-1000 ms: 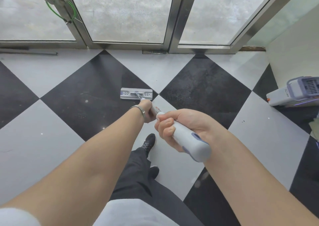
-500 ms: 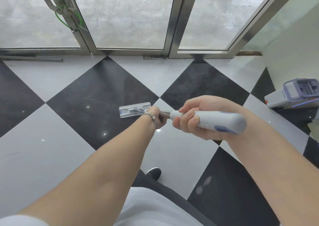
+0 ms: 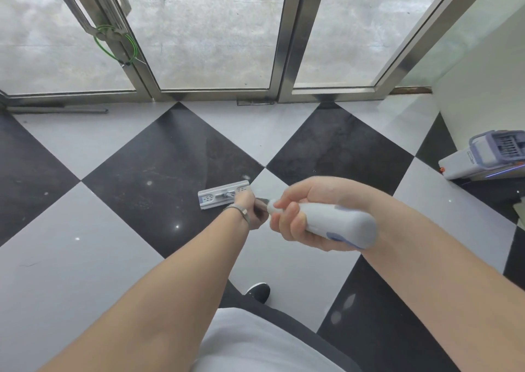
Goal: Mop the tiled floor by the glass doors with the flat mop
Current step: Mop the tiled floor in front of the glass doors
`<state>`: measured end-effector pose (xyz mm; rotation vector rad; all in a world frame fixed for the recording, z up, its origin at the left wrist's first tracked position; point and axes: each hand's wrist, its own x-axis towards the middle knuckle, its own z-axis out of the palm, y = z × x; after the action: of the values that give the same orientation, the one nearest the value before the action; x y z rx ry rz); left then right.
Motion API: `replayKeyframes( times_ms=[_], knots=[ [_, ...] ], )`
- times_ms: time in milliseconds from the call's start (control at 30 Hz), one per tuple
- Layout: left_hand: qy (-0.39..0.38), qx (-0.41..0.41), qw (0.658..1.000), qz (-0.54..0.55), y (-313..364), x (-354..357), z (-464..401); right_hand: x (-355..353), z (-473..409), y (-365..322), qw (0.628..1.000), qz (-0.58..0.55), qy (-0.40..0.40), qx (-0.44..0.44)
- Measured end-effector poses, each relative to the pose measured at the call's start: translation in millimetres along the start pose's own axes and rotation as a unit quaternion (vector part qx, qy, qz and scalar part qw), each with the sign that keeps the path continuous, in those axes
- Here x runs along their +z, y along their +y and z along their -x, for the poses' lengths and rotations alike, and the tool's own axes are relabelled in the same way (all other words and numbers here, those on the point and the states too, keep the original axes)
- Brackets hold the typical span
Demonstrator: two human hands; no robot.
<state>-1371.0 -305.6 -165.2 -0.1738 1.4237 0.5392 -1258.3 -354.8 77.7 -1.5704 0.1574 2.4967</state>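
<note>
Clearly you split your grip for leverage: your right hand [image 3: 305, 215] wraps its fingers tight round the fat grey handle [image 3: 338, 224] at the top end to steer, while your left hand [image 3: 251, 209], arm stretched forward toward twelve o'clock, closes on the thin pole lower down to press. That keeps the flat mop head [image 3: 223, 195] lying flat on the black tile [image 3: 159, 173], just past your left hand, at about eleven o'clock from it and well short of the glass doors [image 3: 213, 30]
</note>
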Motion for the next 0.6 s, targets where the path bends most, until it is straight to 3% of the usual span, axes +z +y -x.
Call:
replayKeyframes(
  times_ms=[200, 433, 600],
  knots=[
    [-0.006, -0.015, 0.999, 0.035, -20, 16, 7, -29, 3, 3, 0.997, 0.064, 0.051, -0.004],
    [-0.011, 0.034, 0.999, -0.001, -8, 14, -2, -32, -14, 2, 0.994, 0.101, 0.036, -0.032],
    [0.011, 0.053, 0.998, -0.03, 24, -7, -31, -12, -56, 3, 0.995, 0.067, 0.013, -0.075]
  ],
)
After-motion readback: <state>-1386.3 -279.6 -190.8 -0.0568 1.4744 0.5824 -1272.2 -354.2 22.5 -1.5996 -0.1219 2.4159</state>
